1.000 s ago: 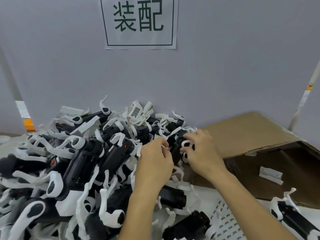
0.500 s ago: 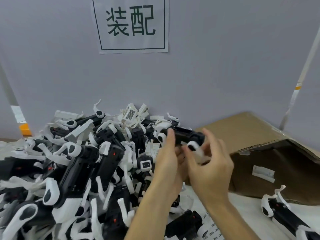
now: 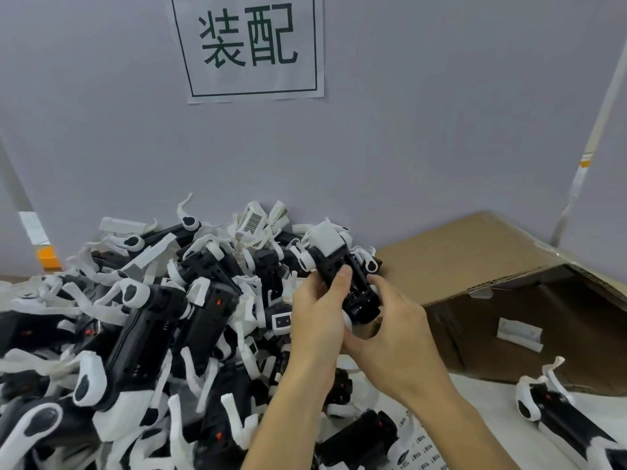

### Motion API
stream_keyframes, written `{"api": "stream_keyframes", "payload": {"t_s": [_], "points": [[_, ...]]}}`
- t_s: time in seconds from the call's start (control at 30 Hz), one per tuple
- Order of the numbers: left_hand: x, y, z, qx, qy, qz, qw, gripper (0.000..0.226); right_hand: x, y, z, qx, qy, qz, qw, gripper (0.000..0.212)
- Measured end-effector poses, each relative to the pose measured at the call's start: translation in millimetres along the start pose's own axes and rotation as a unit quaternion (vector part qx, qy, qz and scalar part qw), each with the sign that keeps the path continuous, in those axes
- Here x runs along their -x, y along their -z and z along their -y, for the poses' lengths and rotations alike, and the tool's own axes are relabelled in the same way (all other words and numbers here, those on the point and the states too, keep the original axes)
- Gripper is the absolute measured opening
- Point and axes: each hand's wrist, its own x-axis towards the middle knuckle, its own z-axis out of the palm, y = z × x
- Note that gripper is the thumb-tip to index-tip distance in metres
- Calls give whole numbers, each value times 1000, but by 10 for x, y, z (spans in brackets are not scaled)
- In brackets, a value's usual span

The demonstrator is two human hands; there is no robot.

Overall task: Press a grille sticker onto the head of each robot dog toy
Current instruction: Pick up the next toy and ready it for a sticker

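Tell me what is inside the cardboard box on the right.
The cardboard box lies on its side, its opening dark. One white label-like slip shows on its inner wall. The inner left part is hidden behind the right hand and the held toy dog.

Even soft light, warped edges

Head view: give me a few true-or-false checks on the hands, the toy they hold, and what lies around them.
1. Both hands hold one toy dog. True: the left hand and right hand both grip it.
2. The held toy lies in the cardboard box. False: it is lifted above the pile.
3. The pile lies left of the hands. True.
4. The box stands left of the pile. False: it is on the right.
5. A paper sign hangs on the wall. True.
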Motion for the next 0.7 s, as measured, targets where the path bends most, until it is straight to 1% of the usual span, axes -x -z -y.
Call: {"api": "stream_keyframes", "payload": {"t_s": [0.1,0.2,0.23,0.4,0.5,0.6,0.67,0.7], "points": [[-20,-5,50,-34,-16,-8,999,14,5,-19,-6,-16,-12,-5,1000,65],[-27,-11,74,-23,-10,-6,1000,12,18,8,-15,-9,20,-38,999,47],[-28,-12,78,-18,-9,-6,1000,11,19,25,-14,-8,27,-45,999,45],[-36,-14,82,-15,-3,-8,1000,11,15,64,-44,-7,41,-43,998,39],[-31,-12,85,-28,-4,-8,1000,11,3,71,-69,-13,25,-10,1000,44],[-49,-2,127,-45,1,-17,999,12,-24,129,-117,-26,-7,79,996,51],[-64,10,161,-61,9,-8,998,13,-46,201,-159,-40,-12,139,989,43],[-70,15,173,-80,0,2,997,14,-63,239,-180,-58,-14,151,987,38]]}}
